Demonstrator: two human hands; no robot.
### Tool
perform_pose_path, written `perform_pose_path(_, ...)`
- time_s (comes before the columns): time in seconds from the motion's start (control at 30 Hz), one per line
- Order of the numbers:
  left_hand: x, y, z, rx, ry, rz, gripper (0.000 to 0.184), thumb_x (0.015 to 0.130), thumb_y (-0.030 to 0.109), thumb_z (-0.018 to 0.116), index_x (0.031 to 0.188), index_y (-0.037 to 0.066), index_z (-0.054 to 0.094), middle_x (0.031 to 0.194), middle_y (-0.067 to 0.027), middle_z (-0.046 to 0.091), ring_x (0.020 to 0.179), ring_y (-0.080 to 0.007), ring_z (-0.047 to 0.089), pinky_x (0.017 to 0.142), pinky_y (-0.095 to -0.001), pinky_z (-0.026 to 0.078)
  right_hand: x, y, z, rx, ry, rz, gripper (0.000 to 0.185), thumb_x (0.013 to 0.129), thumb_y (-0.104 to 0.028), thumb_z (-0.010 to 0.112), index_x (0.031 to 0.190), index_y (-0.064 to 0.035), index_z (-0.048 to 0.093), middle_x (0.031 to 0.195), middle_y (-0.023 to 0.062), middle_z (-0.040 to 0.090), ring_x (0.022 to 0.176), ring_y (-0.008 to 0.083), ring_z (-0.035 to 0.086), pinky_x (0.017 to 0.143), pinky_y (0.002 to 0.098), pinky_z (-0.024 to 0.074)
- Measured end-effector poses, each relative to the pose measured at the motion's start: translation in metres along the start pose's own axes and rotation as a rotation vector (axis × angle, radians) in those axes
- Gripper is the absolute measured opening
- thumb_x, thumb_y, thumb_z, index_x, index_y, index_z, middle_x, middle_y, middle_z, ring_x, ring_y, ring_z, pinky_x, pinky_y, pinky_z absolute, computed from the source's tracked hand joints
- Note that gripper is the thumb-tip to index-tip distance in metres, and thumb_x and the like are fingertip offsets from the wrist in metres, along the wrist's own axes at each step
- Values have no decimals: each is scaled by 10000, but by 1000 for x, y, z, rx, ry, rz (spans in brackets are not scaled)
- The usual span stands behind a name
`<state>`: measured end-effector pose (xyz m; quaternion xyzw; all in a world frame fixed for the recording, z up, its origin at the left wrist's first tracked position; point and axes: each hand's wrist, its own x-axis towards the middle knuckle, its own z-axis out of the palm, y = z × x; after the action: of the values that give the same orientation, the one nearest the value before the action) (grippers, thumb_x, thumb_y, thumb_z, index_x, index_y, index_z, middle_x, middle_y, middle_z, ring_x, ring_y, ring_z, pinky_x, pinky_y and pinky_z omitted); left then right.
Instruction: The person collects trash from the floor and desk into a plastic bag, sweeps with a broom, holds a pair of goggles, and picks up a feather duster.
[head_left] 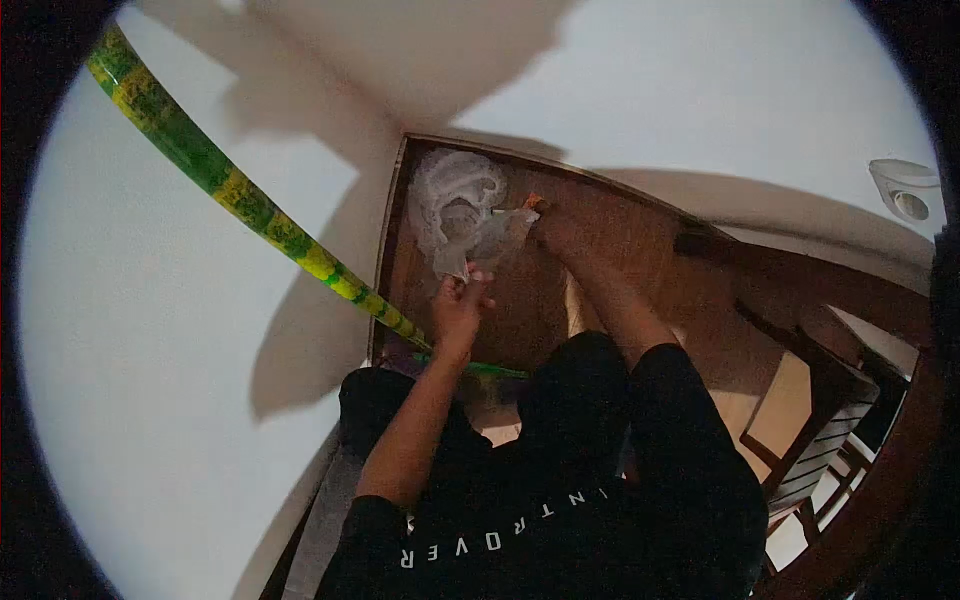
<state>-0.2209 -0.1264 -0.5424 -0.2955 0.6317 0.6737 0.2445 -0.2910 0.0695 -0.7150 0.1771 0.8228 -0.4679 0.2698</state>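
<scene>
A crumpled, see-through plastic bag point(455, 185) lies in the far left corner of the brown wooden surface, and part of it is drawn up toward me. My left hand point(459, 312) pinches the near edge of this plastic between thumb and fingers. To the right, my right hand point(556, 228) is closed at the far side of the same stretched plastic; shadow hides most of its fingers. A small bright orange patch shows at its fingertips, too blurred to name. Whether anything lies inside the plastic, I cannot tell.
A long green and yellow patterned strip point(230, 190) slants from the upper left down behind my left wrist. White walls point(650, 90) border the wooden surface point(640, 220). A chair with a striped seat point(825, 450) stands at the right. A white fixture point(908, 190) is on the wall.
</scene>
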Motion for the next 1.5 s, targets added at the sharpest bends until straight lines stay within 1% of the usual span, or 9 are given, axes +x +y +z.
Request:
perform_pose_path(0.13,-4,-4,-1,44,-7,-109,374,905,267,560,1164,4,500,932,-87,655,680,-120,594,605,-273,493,-26,-23,-24,-264,50,106,347,925,-276,435,1126,-31,577,941,191,638,835,287,615,773,424,476)
perform_pose_path(0.3,-10,-4,-8,324,-430,-251,411,892,357,565,1151,42,511,918,-61,664,635,-122,575,575,-253,461,-20,-14,-21,-581,8,-117,329,895,-249,470,1161,-78,563,971,178,636,849,282,622,789,410,491)
perform_pose_path(0.57,1,12,-11,208,-282,-68,368,906,336,547,1141,53,524,901,-70,660,725,-118,577,597,-255,450,16,89,-15,-819,123,-482,367,844,-176,553,1206,-121,538,1034,144,627,868,255,632,798,374,512)
perform_pose_path(0.67,10,10,-3,198,-218,-21,344,912,346,533,1114,68,530,865,-57,649,698,-102,553,585,-251,435,-20,19,-45,-315,-99,-204,332,858,-134,558,1187,-98,534,1075,152,613,880,245,632,792,357,516)
perform_pose_path(0.73,11,13,2,144,-192,-1,329,916,349,525,1098,75,533,827,-44,639,682,-93,541,577,-248,426,-15,21,-49,599,-128,-77,261,874,-167,563,1121,-84,552,1027,152,619,879,240,631,781,371,516)
perform_pose_path(0.83,8,16,2,79,-68,-72,305,916,357,520,1051,84,539,739,5,588,624,-80,507,559,-243,400,-83,-49,-82,949,-244,-41,236,849,-168,616,1045,-60,543,859,83,635,693,172,613,628,294,511)
perform_pose_path(1.07,19,9,4,119,-154,-63,280,916,364,516,996,96,539,771,13,517,685,-86,465,615,-264,383,-118,-83,-79,1041,-435,-331,264,854,-179,624,1067,-66,518,973,67,612,727,149,617,644,291,514)
perform_pose_path(1.33,12,4,19,167,-93,-65,382,927,352,484,1133,31,501,924,-85,564,839,-151,523,745,-307,405,-102,-41,-39,-194,-296,-441,310,845,-204,591,1104,-43,542,1001,137,626,903,253,601,742,394,500)
perform_pose_path(1.5,15,-23,22,211,-220,52,391,933,355,470,1127,15,493,879,-88,558,798,-162,528,722,-327,416,-103,-63,-59,-326,-383,-265,325,837,-200,590,1111,-29,563,1004,144,642,880,259,621,765,393,498)
